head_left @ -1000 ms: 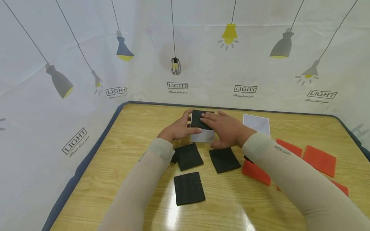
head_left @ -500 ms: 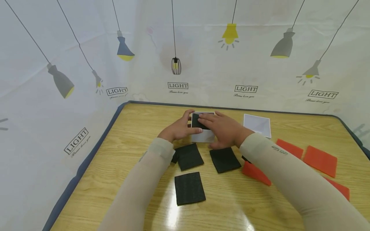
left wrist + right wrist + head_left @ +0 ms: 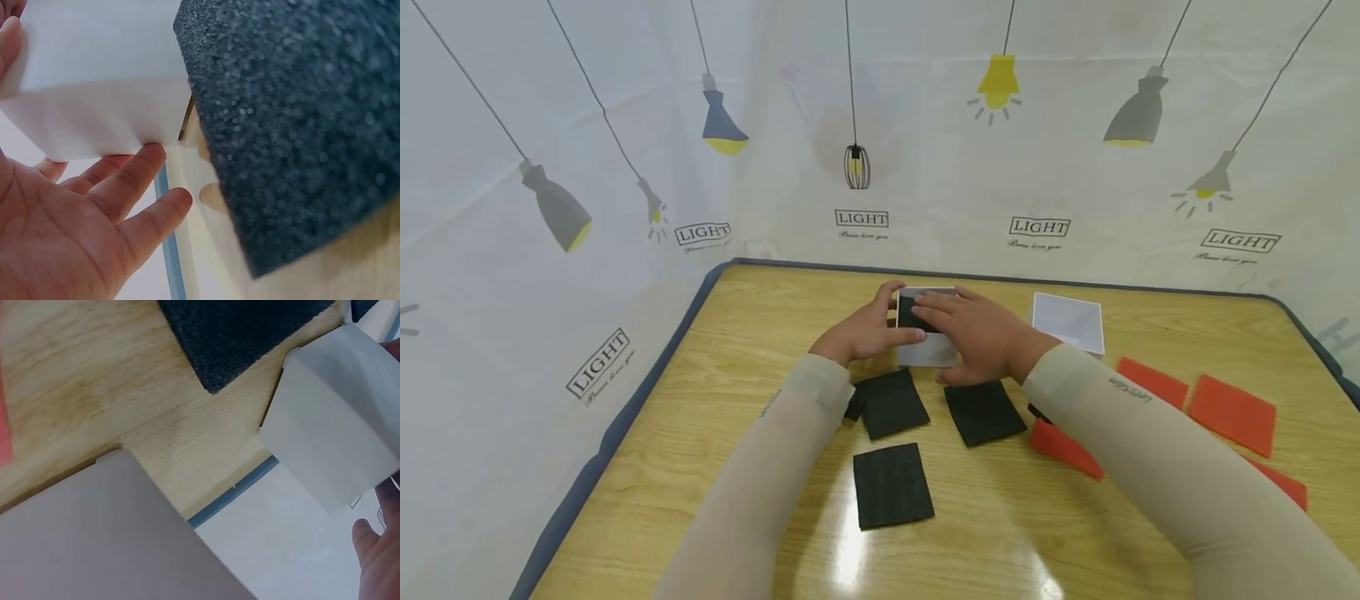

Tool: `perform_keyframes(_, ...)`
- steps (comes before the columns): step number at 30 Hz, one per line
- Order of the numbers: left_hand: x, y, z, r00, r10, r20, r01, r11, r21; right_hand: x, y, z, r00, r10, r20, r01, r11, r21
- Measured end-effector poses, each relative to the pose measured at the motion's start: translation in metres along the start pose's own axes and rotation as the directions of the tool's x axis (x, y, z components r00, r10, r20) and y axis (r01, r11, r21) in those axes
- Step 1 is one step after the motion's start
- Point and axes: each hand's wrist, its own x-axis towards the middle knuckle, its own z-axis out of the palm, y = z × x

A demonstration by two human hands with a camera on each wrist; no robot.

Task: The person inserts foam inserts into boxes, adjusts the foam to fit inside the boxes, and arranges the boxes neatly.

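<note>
A white open-topped box (image 3: 927, 352) stands near the back of the table. My left hand (image 3: 859, 335) holds its left side, thumb at the front corner and fingers reaching round behind. In the left wrist view, the fingers (image 3: 128, 181) of that hand touch the box wall (image 3: 106, 112). A black foam square (image 3: 905, 314) lies within the box's rim, partly hidden by my right hand (image 3: 981, 333). The fingers of that hand are extended and press on the foam. In the right wrist view, only part of the right hand (image 3: 386, 550) shows beside the box (image 3: 325, 425).
Black foam squares lie in front of the box: one at left (image 3: 895, 404), one at right (image 3: 985, 412), one nearer me (image 3: 892, 486). Several red foam squares (image 3: 1234, 414) lie to the right. A second white box (image 3: 1067, 322) stands behind them. A printed curtain encloses the table.
The black foam has sunk from above the box's rim to inside it, under my right hand. That hand shifted slightly left; my left hand has kept its place on the box.
</note>
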Motion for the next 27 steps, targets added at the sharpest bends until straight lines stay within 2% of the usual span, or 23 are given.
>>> perform_keyframes(8,0.002,-0.001,-0.001,1.0,0.0,-0.008,0.0,1.0,0.003,-0.013,-0.001,-0.005,0.997,0.0,-0.077,0.005,0.998,0.065)
perform_keyframes(13,0.005,-0.002,0.0,1.0,0.011,-0.005,-0.011,1.0,-0.002,-0.024,-0.005,-0.004,0.993,0.03,-0.111,-0.014,0.991,0.136)
perform_keyframes(19,0.005,-0.003,0.002,1.0,0.007,-0.015,-0.007,1.0,-0.014,-0.036,-0.011,-0.002,0.989,0.077,-0.128,-0.044,0.97,0.238)
perform_keyframes(27,0.002,0.0,0.003,1.0,-0.003,-0.017,0.003,1.0,-0.01,-0.048,-0.02,0.004,0.985,0.056,-0.165,0.007,0.934,0.356)
